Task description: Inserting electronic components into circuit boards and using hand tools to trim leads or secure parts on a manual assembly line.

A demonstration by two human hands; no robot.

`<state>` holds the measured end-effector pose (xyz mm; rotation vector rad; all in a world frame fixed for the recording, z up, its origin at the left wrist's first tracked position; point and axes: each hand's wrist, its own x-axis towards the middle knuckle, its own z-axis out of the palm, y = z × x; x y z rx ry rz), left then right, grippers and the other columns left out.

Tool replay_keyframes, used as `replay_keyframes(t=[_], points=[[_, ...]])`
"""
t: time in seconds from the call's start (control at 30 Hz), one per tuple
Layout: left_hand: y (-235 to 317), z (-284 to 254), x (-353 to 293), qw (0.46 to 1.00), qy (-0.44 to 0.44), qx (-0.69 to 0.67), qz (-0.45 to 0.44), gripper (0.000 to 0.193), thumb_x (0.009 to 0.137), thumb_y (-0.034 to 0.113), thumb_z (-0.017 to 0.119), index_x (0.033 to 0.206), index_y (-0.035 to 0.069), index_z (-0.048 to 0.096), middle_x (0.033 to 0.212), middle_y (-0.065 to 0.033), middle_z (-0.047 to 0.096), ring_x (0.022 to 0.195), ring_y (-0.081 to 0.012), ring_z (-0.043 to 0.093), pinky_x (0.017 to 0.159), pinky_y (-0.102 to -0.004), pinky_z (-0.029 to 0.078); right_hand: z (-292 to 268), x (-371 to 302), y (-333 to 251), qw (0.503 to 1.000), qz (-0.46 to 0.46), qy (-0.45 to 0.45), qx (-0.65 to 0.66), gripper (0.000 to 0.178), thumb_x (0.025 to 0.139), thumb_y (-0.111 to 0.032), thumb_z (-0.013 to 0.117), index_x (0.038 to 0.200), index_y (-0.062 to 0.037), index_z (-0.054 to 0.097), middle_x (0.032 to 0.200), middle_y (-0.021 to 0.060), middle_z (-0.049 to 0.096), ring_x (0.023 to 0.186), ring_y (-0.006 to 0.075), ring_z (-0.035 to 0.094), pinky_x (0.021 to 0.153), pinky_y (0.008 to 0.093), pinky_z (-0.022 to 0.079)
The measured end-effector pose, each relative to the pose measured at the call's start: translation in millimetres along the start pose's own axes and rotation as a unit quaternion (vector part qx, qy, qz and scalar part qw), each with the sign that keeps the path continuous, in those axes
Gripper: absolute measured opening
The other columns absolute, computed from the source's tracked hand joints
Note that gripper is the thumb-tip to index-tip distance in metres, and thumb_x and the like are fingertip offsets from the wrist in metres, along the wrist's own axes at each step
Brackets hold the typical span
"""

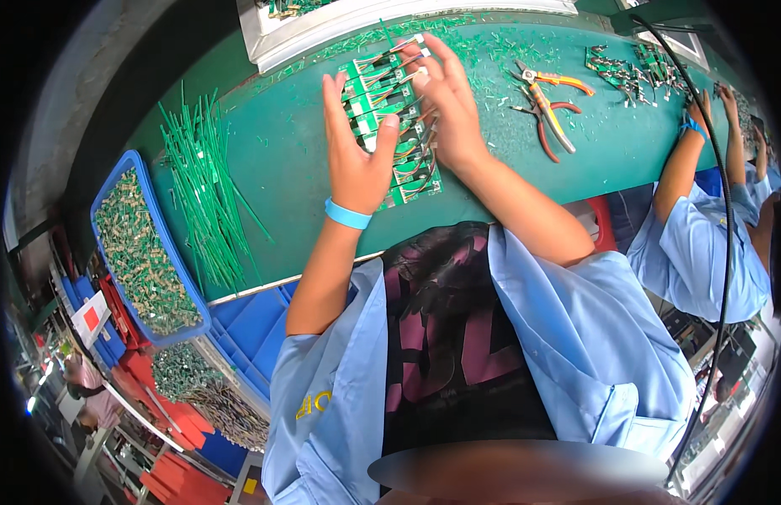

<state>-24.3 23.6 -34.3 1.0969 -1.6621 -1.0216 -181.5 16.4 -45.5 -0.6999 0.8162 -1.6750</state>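
A green circuit board panel (pixel 373 114) with several rows of coloured wires and white connectors is between my two hands, over the green worktop. My left hand (pixel 361 168) grips its left side, with the thumb across the face and the fingers stretched along the edge. At the right edge, my right hand (pixel 456 114) has its fingers bent around the panel among the wires and white connectors. Part of the wiring is hidden behind those fingers. A thin green strip sticks up past the panel's top.
Long green cable ties (pixel 207 189) lie in a bundle at left, beside a blue bin (pixel 138 160) of small parts. Two pairs of pliers (pixel 543 105) and several wired boards (pixel 630 77) lie to the right. Green scraps litter the worktop (pixel 281 210). A co-worker's arm (pixel 680 164) reaches in at right.
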Motion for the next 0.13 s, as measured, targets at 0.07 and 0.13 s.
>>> replay_keyframes(t=[0.07,0.13], points=[[1,2,3,0.997,0.013,-0.077,-0.022,0.094,0.105,0.026,0.072,0.174,-0.001,0.014,0.177,-0.0306,0.025,0.162,-0.0486,0.031,0.133,-0.0524,0.026,4,2,-7,0.996,-0.028,-0.033,-0.075,0.076,0.103,-0.013,0.070,0.168,-0.0070,0.031,0.158,0.0179,0.052,0.143,0.0276,0.052,0.125,0.0410,0.040],[3,0,0,0.971,0.046,-0.224,-0.065,0.099,0.107,0.028,0.071,0.176,0.002,0.006,0.180,-0.0287,0.018,0.165,-0.0481,0.026,0.136,-0.0525,0.019,17,0,-22,0.967,-0.081,-0.105,-0.217,0.077,0.104,-0.018,0.071,0.169,-0.0065,0.030,0.163,0.0153,0.049,0.153,0.0275,0.043,0.129,0.0402,0.034]])
